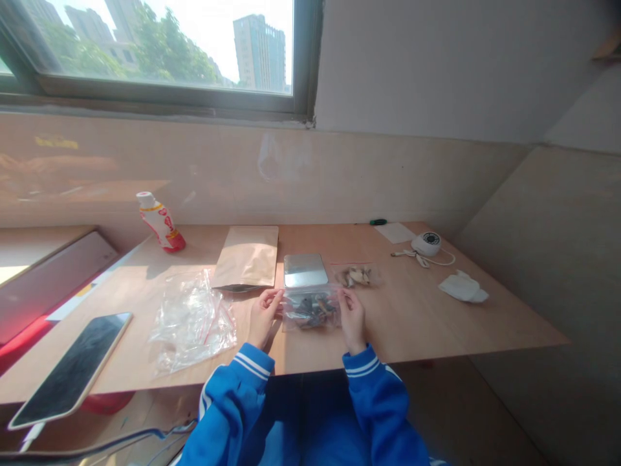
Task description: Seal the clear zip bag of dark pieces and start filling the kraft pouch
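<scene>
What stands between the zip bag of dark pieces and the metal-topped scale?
Nothing visible. The zip bag lies right up against the front edge of the metal-topped scale, with the left hand and right hand at its sides.

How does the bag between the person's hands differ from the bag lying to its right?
The clear bag of dark pieces sits between the left hand and the right hand, while the clear bag of pale pieces lies untouched. The dark pieces make a fuller heap than the pale ones, and their bag sits nearer the person. Both are clear plastic bags lying on the wooden table.
</scene>
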{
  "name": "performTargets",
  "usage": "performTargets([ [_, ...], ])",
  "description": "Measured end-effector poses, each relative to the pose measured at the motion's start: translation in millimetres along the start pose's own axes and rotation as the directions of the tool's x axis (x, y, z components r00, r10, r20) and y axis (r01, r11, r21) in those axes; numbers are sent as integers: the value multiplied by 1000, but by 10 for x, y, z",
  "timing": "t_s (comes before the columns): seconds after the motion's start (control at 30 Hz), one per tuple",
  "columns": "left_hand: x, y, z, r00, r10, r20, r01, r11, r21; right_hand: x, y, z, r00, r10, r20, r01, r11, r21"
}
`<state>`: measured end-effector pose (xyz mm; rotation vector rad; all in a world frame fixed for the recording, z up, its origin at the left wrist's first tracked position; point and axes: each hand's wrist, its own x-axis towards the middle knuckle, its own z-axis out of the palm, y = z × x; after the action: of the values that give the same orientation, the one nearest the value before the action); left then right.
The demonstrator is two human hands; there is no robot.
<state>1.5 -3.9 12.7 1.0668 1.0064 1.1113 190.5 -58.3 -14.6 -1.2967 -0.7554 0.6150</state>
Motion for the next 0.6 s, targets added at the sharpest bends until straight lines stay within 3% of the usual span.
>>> performTargets([
  [0.6, -32, -49, 6, 993, 101, -60, -95, 990, 101, -28, -53, -18, 999, -46, -4, 46, 998, -31],
])
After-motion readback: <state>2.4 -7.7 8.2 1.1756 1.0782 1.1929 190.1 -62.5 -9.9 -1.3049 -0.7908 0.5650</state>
